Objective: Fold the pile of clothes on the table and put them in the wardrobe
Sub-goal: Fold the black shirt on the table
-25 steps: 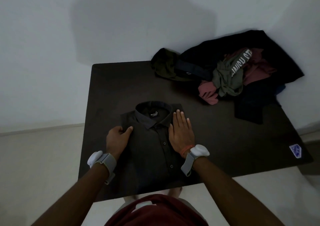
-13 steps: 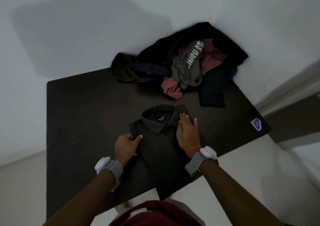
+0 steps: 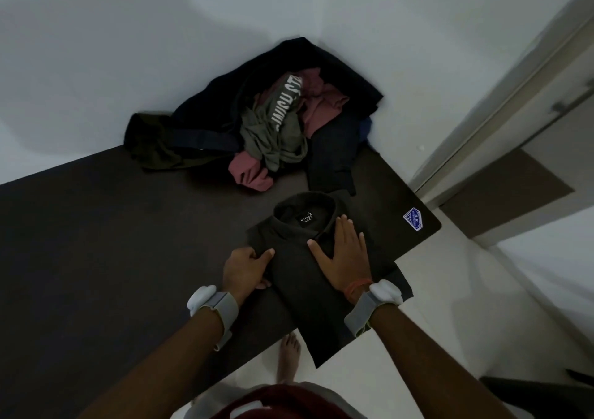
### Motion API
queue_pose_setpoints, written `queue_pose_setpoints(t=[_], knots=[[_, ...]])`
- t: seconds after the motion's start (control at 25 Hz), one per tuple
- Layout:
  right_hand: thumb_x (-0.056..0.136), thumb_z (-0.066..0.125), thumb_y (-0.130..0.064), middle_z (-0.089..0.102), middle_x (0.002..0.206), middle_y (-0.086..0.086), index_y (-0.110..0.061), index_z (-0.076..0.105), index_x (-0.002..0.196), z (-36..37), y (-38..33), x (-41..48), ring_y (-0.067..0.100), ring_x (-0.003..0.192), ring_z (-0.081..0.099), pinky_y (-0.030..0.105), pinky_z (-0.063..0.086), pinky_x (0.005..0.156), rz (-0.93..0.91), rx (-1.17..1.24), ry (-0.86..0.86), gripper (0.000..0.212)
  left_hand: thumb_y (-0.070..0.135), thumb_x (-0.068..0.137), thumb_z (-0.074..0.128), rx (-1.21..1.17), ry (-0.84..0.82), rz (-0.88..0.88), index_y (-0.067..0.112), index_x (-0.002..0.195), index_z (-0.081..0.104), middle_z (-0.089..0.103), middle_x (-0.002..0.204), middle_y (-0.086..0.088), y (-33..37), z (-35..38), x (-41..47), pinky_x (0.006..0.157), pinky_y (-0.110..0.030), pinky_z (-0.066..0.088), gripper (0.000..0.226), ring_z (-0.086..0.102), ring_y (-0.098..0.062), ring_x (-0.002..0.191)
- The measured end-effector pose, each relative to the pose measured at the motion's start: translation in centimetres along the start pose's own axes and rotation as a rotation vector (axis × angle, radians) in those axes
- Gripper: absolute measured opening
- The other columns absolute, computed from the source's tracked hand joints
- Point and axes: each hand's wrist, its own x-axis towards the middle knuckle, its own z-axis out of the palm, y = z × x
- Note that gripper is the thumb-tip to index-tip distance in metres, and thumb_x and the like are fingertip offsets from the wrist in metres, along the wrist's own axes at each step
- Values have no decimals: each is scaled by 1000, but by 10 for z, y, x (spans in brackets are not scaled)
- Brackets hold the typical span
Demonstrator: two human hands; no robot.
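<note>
A dark collared shirt [image 3: 299, 277] lies folded lengthwise on the dark table [image 3: 96, 241], collar away from me, its lower end hanging over the near edge. My left hand [image 3: 246, 269] pinches the shirt's left folded edge between thumb and fingers. My right hand [image 3: 342, 254] rests flat on the shirt's right side just below the collar, fingers spread. A pile of unfolded clothes [image 3: 270, 122], black, olive, grey-green and pink, sits at the table's far corner against the wall.
A blue sticker [image 3: 413, 219] marks the table's right corner. A pale door or wardrobe panel [image 3: 501, 103] stands at the right, with a brown mat [image 3: 508, 193] on the light floor. My bare foot [image 3: 289, 359] shows below the table edge.
The view has swung to the right and tilted, bringing the door at the right into sight. The shirt has slid toward the table's right corner with both hands still on it.
</note>
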Motion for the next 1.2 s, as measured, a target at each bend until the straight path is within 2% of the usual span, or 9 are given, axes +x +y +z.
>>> queue_pose_setpoints(t=[0.16, 0.24, 0.32, 0.4, 0.8, 0.92, 1.04, 1.12, 1.2], knots=[[90, 25, -80, 6, 170, 3, -13, 9, 162, -14, 27, 26, 15, 156, 2, 40, 0, 127, 48, -21, 19, 99, 24, 99, 64, -37, -132, 13, 6, 81, 52, 69, 78, -17, 26, 27, 14, 71, -46, 61, 28, 73, -28, 64], [92, 30, -78, 5, 170, 2, -14, 7, 162, -24, 42, 42, 15, 156, 1, 40, -1, 127, 71, -20, 11, 97, 19, 100, 62, -52, -216, 19, 4, 97, 58, 71, 90, -17, 39, 37, 21, 72, -41, 60, 15, 72, -24, 69], [94, 32, -75, 3, 170, 2, -15, 6, 162, -35, 57, 57, 15, 156, 0, 40, 0, 127, 84, -26, 2, 94, 16, 100, 62, -50, -286, 47, 2, 120, 58, 73, 96, -12, 51, 45, 26, 69, -32, 58, 25, 71, -20, 73], [95, 31, -75, 1, 170, 1, -15, 4, 162, -45, 70, 79, 15, 156, 0, 40, -1, 127, 96, -32, -15, 94, 16, 99, 64, -47, -319, 65, 3, 130, 54, 73, 102, -9, 63, 52, 34, 71, -29, 57, 36, 71, -18, 76], [93, 29, -76, -1, 170, 2, -14, 2, 161, -69, 91, 145, 16, 156, -2, 41, -2, 127, 49, -51, -84, 96, 16, 99, 62, 19, -274, 91, 6, 133, 55, 73, 103, -5, 82, 47, 73, 69, -26, 55, 37, 70, -14, 73], [93, 44, -71, 4, 169, 4, -13, 6, 161, -75, 91, 150, 19, 156, 3, 42, 0, 127, 57, 55, -102, 98, 16, 99, 62, 32, -284, 93, 7, 132, 55, 73, 104, -5, 90, 50, 79, 70, -26, 55, 35, 70, -14, 75], [89, 73, -40, 27, 163, 10, -12, 24, 158, -85, 77, 152, 25, 151, 24, 42, 16, 126, 76, 428, 11, 89, 16, 99, 62, 32, -286, 104, 7, 131, 55, 73, 104, -6, 93, 51, 84, 70, -27, 55, 35, 70, -15, 76], [84, 68, -32, 43, 151, 13, -11, 42, 149, -94, 60, 157, 28, 141, 39, 39, 28, 120, 21, 498, 209, 74, 15, 99, 61, 45, -280, 118, 6, 131, 54, 72, 103, -6, 99, 48, 86, 69, -26, 54, 34, 69, -15, 74], [80, 62, -24, 57, 132, 15, -7, 57, 134, -103, 36, 171, 30, 124, 52, 29, 35, 109, -64, 448, 407, 57, 13, 100, 60, 36, -264, 134, 5, 131, 53, 71, 101, -6, 109, 42, 88, 66, -24, 53, 33, 68, -15, 72]])
